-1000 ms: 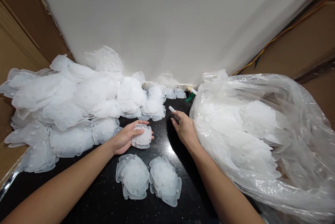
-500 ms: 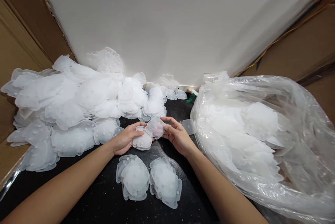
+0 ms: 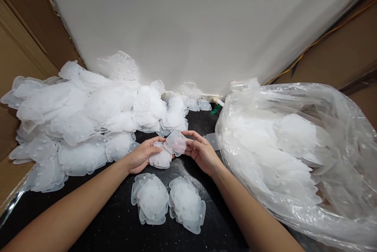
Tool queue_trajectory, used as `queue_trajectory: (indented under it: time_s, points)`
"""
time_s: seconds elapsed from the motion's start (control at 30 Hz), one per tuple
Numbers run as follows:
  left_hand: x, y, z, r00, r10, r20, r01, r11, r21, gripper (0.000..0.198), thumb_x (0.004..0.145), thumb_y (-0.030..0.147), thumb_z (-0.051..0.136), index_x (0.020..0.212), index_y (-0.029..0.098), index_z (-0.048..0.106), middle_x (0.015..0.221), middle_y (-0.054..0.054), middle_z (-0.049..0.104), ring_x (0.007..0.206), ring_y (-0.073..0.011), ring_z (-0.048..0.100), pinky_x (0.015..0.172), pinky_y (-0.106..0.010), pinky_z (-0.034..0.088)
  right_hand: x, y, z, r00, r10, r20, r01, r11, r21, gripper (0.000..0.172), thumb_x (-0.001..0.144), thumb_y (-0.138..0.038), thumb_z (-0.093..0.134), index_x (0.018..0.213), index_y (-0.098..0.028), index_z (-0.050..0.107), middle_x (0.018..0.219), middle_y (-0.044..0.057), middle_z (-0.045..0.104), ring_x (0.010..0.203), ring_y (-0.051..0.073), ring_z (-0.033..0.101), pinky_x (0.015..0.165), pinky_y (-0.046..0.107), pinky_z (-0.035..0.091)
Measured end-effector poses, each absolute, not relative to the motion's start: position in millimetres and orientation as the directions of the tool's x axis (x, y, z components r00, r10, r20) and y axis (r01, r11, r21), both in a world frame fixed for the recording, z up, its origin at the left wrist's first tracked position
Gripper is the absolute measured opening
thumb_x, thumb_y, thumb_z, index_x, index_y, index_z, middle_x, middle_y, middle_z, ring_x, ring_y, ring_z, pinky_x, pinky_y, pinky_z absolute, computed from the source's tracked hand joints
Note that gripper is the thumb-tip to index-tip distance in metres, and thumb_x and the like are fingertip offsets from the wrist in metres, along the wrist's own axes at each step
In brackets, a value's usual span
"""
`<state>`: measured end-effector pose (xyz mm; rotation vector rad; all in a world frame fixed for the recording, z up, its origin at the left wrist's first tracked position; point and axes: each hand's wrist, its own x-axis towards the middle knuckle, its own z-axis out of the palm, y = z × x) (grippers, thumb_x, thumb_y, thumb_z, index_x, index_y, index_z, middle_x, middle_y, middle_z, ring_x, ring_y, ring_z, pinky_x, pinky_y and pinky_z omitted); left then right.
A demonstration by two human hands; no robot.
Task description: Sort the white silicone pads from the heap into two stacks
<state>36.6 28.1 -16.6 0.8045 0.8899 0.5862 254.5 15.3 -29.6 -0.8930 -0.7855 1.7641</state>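
Observation:
My left hand [image 3: 145, 155] is closed around a small stack of translucent plastic pieces [image 3: 160, 158], its thumb pressing on top. One more translucent piece [image 3: 176, 143], square with rounded corners, is pinched at its right edge by my right hand [image 3: 200, 150]. Its left edge overlaps the stack. Some of my right fingers are behind that piece and partly hidden. Nearer to me on the black surface [image 3: 112, 220] lie two piles of the same pieces, a left pile [image 3: 151, 199] and a right pile [image 3: 187, 205].
A large heap of translucent pieces [image 3: 79, 106] spreads across the left and back. At right, an open clear plastic bag [image 3: 332, 98] holds many more. A green object [image 3: 216, 109] lies near the white wall [image 3: 188, 20]. Cardboard [image 3: 23, 28] stands at the left.
Both hands keep almost the same place and grip. My right fingers have shifted slightly along the edge of the single piece. The view has moved a little.

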Motion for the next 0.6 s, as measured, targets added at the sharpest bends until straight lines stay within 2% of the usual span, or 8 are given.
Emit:
queue_trajectory:
  time_s: [0.07,0.13,0.2,0.27,0.37,0.43,0.53,0.6]
  points:
    - [37,28,-16,0.51,0.736,-0.445,-0.136,0.579,0.804,0.045,0.074,0.03,0.076,0.112,0.016,0.058,0.09,-0.013,0.076,0.088,-0.0271,0.072,0.074,-0.034,0.053,254,13,-28,-0.23,0.957,-0.179,-0.454,-0.268,-0.85,0.03,0.074,-0.032,0.072,0.1,-0.024,0.06,0.083,0.001,0.073,0.079,0.021,0.071,0.085,0.041,0.054]
    - [37,29,-16,0.51,0.737,-0.443,-0.176,0.594,0.785,0.041,0.08,0.041,0.071,0.111,0.016,0.06,0.094,-0.013,0.076,0.09,-0.0289,0.072,0.076,-0.037,0.054,252,9,-23,-0.224,0.973,-0.062,-0.374,-0.144,-0.916,0.028,0.08,-0.038,0.069,0.105,-0.026,0.061,0.095,0.002,0.073,0.092,0.022,0.07,0.092,0.042,0.051]
    - [37,30,-16,0.514,0.738,-0.438,-0.221,0.607,0.764,0.042,0.084,0.05,0.064,0.11,0.017,0.063,0.099,-0.013,0.075,0.093,-0.0291,0.071,0.079,-0.039,0.054,250,4,-17,-0.334,0.939,0.083,-0.205,0.013,-0.979,0.025,0.088,-0.039,0.061,0.109,-0.026,0.063,0.111,0.005,0.071,0.111,0.023,0.064,0.102,0.042,0.045]
    - [36,30,-17,0.507,0.752,-0.422,-0.244,0.595,0.766,0.04,0.084,0.048,0.065,0.109,0.017,0.065,0.102,-0.011,0.074,0.093,-0.0265,0.07,0.079,-0.036,0.053,249,2,-12,-0.455,0.876,0.159,0.012,0.185,-0.983,0.024,0.094,-0.035,0.052,0.111,-0.026,0.065,0.125,0.006,0.066,0.124,0.024,0.056,0.108,0.043,0.038]
    - [34,31,-19,0.49,0.771,-0.407,-0.212,0.558,0.802,0.039,0.078,0.034,0.075,0.111,0.017,0.066,0.101,-0.01,0.074,0.09,-0.0232,0.069,0.076,-0.03,0.052,259,6,-16,-0.327,0.919,0.218,0.435,0.351,-0.829,0.031,0.092,-0.02,0.043,0.113,-0.024,0.065,0.125,0.01,0.066,0.121,0.028,0.055,0.107,0.05,0.038]
    - [33,30,-20,0.497,0.762,-0.414,-0.178,0.557,0.811,0.041,0.076,0.028,0.077,0.113,0.017,0.064,0.101,-0.011,0.074,0.09,-0.024,0.07,0.076,-0.031,0.052,273,11,-26,-0.147,0.95,0.276,0.702,0.297,-0.648,0.042,0.084,-0.008,0.038,0.117,-0.019,0.063,0.122,0.014,0.065,0.118,0.032,0.054,0.103,0.056,0.039]
    - [34,29,-18,0.513,0.75,-0.417,-0.19,0.573,0.797,0.038,0.079,0.034,0.074,0.111,0.016,0.065,0.1,-0.014,0.075,0.092,-0.0272,0.07,0.078,-0.035,0.053,296,16,-44,-0.074,0.942,0.327,0.866,0.223,-0.448,0.06,0.069,0.002,0.037,0.124,-0.015,0.057,0.124,0.017,0.06,0.127,0.035,0.046,0.107,0.058,0.034]
    - [35,30,-17,0.519,0.748,-0.414,-0.216,0.584,0.783,0.036,0.082,0.039,0.07,0.11,0.015,0.065,0.1,-0.015,0.075,0.095,-0.0288,0.07,0.08,-0.038,0.053,306,17,-52,-0.105,0.942,0.318,0.9,0.226,-0.373,0.062,0.065,0.005,0.037,0.12,-0.014,0.058,0.115,0.017,0.061,0.128,0.035,0.044,0.109,0.057,0.032]
